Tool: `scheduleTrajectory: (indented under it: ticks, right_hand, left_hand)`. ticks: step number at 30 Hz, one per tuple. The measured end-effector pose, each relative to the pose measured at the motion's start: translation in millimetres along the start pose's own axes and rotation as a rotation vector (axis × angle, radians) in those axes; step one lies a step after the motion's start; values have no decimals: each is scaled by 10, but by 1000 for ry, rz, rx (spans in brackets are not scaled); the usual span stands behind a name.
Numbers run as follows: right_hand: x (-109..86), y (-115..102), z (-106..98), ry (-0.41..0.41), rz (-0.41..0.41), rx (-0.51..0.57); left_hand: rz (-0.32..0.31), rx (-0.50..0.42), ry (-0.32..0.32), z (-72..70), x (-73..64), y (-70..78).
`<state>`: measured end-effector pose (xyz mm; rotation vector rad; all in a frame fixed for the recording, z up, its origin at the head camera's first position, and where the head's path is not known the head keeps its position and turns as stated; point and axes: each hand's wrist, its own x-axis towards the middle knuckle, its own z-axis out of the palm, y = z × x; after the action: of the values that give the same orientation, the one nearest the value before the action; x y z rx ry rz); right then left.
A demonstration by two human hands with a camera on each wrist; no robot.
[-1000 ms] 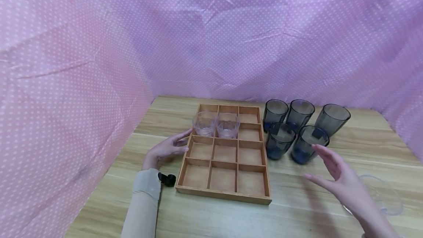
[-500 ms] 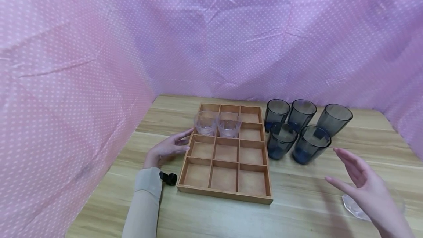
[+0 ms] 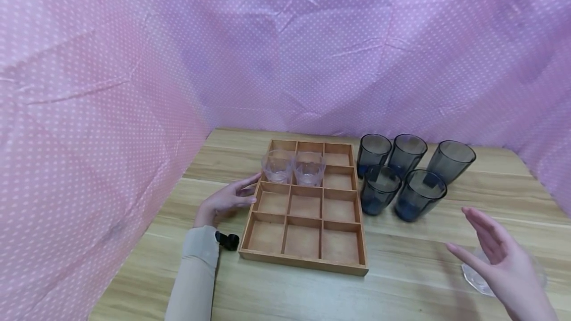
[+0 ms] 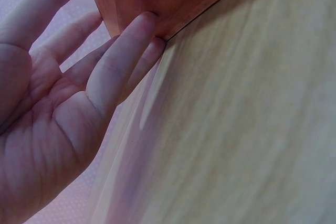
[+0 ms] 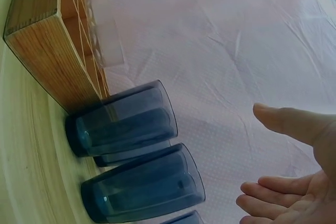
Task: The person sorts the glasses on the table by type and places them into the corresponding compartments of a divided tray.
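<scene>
A wooden compartment tray (image 3: 303,264) lies on the table. My left hand (image 3: 228,199) rests at its left side, and in the left wrist view the fingertips (image 4: 142,24) touch the tray's outer wall with fingers mostly straight. Two clear glasses (image 3: 278,167) stand side by side in the left and middle compartments of the second row from the back. My right hand (image 3: 501,256) hovers at the right, thumb and fingers spread, holding nothing. Behind and beneath it, partly hidden, is a clear glass object (image 3: 475,279) on the table.
Several smoky blue-grey tumblers (image 3: 419,194) stand upright in a cluster just right of the tray, two of them also near in the right wrist view. A pink dotted cloth (image 3: 285,63) hangs behind and at the sides. A small black object (image 3: 228,240) sits at the left wrist.
My right hand has moved right and toward the front, away from the tumblers and over the clear glass object. The left hand stays against the tray.
</scene>
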<state>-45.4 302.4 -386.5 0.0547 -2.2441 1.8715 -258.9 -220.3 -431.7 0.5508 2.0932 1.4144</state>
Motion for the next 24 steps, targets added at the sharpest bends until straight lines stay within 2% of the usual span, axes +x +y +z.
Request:
scheduleTrajectory:
  ticks: [4,5,10,14,17,24]
  right_hand:
    - [-45,-9,1,29,30,5]
    - [-53,-20,5,38,43,-31]
    - [-111,-11,-17,77,59,13]
    - [-143,56,-113,118,-73,187]
    - [-155,104,-181,159,-183,256]
    - [-189,231,-305,209,-293,413]
  left_hand:
    - [-15,-13,11,-7,-1,-11]
    - [-14,-13,11,-10,-5,-13]
    - [-11,-9,9,-23,-29,-1]
    - [-6,-21,-2,-18,-9,-2]
    - [4,-13,-4,-12,6,-12]
    - [-3,-3,-1,1,13,-33]
